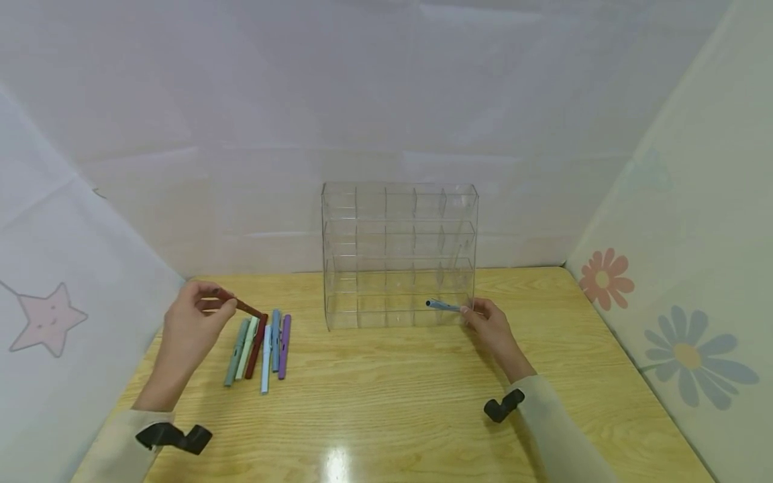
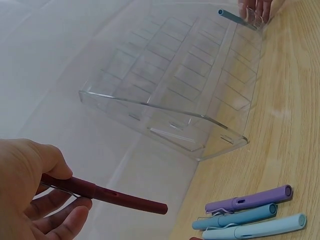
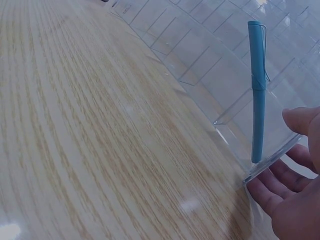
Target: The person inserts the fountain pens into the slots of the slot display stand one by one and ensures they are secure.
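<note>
My left hand (image 1: 192,325) pinches a dark red pen (image 2: 122,197) between thumb and fingers, above the left part of the table. Below it lies a row of several pens, among them a second dark red pen (image 1: 256,347), a light blue pen (image 1: 266,360) and a purple pen (image 1: 284,347). A clear compartment organizer (image 1: 386,320) stands at the back middle. In its lower right front compartment leans a blue pen (image 3: 258,95). My right hand (image 1: 492,332) holds the organizer's right side wall, thumb on one side, fingers on the other, apart from the blue pen.
A wooden table (image 1: 386,396) lies under everything, with pale sheets as walls behind and at both sides. Beside the dark red pen lie a grey-green pen (image 1: 237,352), a pale green pen (image 1: 247,349) and another blue pen (image 1: 275,341).
</note>
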Demonstrator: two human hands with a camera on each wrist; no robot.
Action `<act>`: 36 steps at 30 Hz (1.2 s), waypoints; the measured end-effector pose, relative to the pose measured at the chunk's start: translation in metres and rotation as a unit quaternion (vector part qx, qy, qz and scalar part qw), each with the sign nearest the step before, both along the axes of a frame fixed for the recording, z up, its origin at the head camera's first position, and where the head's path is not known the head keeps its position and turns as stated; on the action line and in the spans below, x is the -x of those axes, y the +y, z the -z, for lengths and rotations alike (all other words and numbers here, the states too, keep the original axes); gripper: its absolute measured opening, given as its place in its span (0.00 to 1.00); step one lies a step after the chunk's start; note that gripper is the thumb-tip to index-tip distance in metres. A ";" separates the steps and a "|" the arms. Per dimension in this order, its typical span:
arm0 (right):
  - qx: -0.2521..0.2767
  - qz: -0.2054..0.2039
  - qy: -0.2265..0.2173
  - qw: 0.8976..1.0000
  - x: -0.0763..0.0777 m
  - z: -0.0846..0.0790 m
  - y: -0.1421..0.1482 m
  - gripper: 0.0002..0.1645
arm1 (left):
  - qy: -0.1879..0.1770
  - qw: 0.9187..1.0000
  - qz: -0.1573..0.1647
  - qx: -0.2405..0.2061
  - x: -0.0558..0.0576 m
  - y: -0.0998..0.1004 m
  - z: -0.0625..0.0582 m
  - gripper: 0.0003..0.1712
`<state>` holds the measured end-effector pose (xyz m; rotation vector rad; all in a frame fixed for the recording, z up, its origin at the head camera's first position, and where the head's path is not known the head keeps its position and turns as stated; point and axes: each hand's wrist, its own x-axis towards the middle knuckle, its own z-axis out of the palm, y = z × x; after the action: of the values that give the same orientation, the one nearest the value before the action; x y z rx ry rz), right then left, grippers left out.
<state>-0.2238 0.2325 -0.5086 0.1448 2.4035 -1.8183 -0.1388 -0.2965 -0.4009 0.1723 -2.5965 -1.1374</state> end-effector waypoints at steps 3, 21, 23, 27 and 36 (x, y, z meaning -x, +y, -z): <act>0.001 0.000 -0.001 1.000 0.001 0.001 0.001 0.37 | 0.007 1.000 0.006 -0.003 -0.001 0.002 -0.001 0.23; -0.011 0.003 0.010 1.000 -0.002 0.000 -0.001 0.35 | 0.023 0.999 0.043 -0.026 0.001 0.024 -0.009 0.22; -0.011 0.002 0.011 1.000 -0.002 -0.001 -0.001 0.35 | 0.023 0.998 0.048 -0.024 0.000 0.027 -0.009 0.22; -0.004 0.003 0.010 1.000 -0.002 -0.001 0.000 0.34 | 0.024 0.998 0.054 -0.018 0.000 0.033 -0.011 0.20; -0.004 0.001 0.014 1.000 -0.002 0.002 0.000 0.35 | 0.040 0.996 0.074 -0.021 0.002 0.050 -0.015 0.18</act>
<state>-0.2223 0.2329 -0.5101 0.1252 2.4298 -1.8244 -0.1403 -0.2468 -0.3860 -0.0564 -2.5511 -1.2231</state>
